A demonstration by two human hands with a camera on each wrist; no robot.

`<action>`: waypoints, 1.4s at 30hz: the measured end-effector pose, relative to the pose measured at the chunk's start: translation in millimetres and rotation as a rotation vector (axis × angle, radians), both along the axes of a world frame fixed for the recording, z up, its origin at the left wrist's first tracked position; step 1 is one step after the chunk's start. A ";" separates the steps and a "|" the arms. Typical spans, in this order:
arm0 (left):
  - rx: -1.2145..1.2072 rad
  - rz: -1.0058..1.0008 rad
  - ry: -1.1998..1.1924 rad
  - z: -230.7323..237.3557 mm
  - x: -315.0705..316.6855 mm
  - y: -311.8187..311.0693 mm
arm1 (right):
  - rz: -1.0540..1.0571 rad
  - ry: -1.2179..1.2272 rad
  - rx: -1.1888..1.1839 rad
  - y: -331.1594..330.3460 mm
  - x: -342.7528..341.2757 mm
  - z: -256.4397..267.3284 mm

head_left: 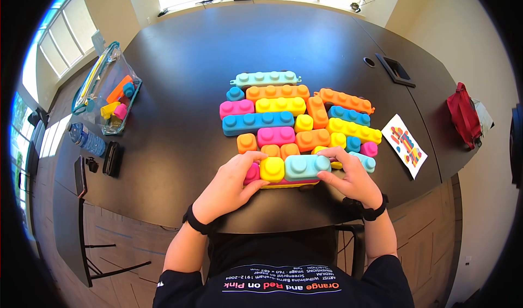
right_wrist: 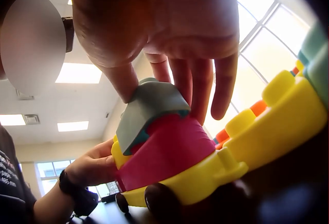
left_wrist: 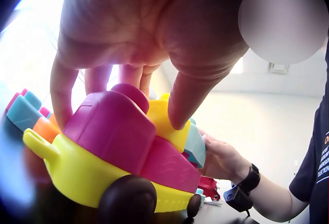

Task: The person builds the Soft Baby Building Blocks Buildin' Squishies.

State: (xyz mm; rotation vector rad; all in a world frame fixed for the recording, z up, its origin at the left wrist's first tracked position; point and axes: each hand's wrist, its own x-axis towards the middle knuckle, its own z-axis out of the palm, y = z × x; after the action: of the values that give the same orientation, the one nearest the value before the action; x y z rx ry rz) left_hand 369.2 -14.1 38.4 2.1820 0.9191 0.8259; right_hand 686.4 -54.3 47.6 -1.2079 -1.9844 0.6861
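A toy car of soft building blocks stands at the near table edge, its yellow wheeled base point(left_wrist: 77, 175) on black wheels point(left_wrist: 128, 201). My left hand point(head_left: 229, 181) grips a small yellow block point(head_left: 272, 169) on top, thumb on the near side and fingers on the far side. Left of it sits a magenta block point(left_wrist: 113, 126), under that hand. My right hand point(head_left: 354, 178) pinches the light blue block point(head_left: 306, 168) beside the yellow one, thumb on its near face. Below the light blue block lies a magenta layer point(right_wrist: 169, 154) on the base.
Several rows of joined blocks point(head_left: 278, 136) stand just beyond the car. A printed picture sheet point(head_left: 405, 144) lies at the right, with a red bag point(head_left: 463, 115) farther off. At the left are a clear bag point(head_left: 111, 90) of blocks, a water bottle point(head_left: 87, 139) and a black case point(head_left: 112, 159).
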 end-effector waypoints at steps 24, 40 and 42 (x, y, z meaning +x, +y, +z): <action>0.093 0.018 0.064 3.4 2.4 0.2 | 0.006 -0.024 -0.074 6.5 -7.2 -0.9; 0.147 0.057 0.178 8.8 0.9 -5.9 | -0.014 -0.076 -0.045 -0.9 -5.7 2.9; 0.148 0.060 0.179 9.5 0.2 -6.6 | -0.019 -0.062 -0.008 -2.8 -3.9 2.8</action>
State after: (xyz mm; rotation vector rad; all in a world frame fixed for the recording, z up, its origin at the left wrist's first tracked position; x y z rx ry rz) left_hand 369.4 -20.6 47.9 2.3981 1.0442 0.7571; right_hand 682.5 -57.1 50.4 -1.2653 -2.0204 0.6543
